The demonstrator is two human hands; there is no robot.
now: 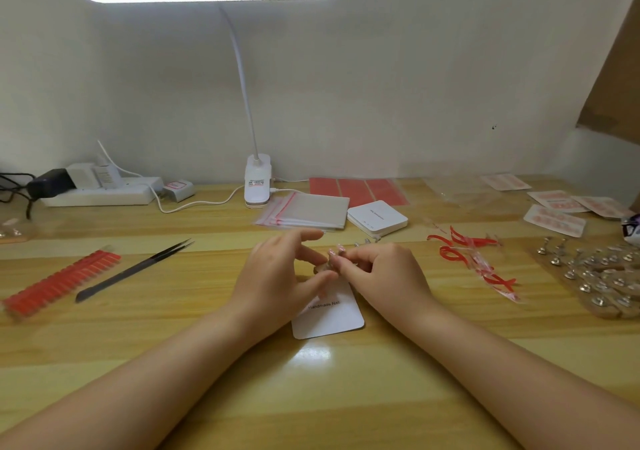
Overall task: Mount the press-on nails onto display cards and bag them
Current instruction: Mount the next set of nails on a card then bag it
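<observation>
A white display card (332, 318) printed "Handmade Nail" lies on the wooden table, its top end under my hands. My left hand (280, 276) pinches a small nail stand (323, 268) between thumb and fingers, with the index finger raised. My right hand (381, 273) has its fingers curled and pinches a pale pink press-on nail (337, 254) at the stand's top. A stack of clear zip bags (304, 210) with red seal lines lies behind my hands. Bagged finished cards (557, 207) lie at the far right.
Black tweezers (138, 266) and a row of red nail tips (59, 283) lie to the left. A white box (377, 217), red adhesive sheets (356, 190), peeled red strips (474, 259) and several metal nail stands (595, 276) lie to the right. A clip lamp (257, 183) and power strip (100, 191) stand at the back.
</observation>
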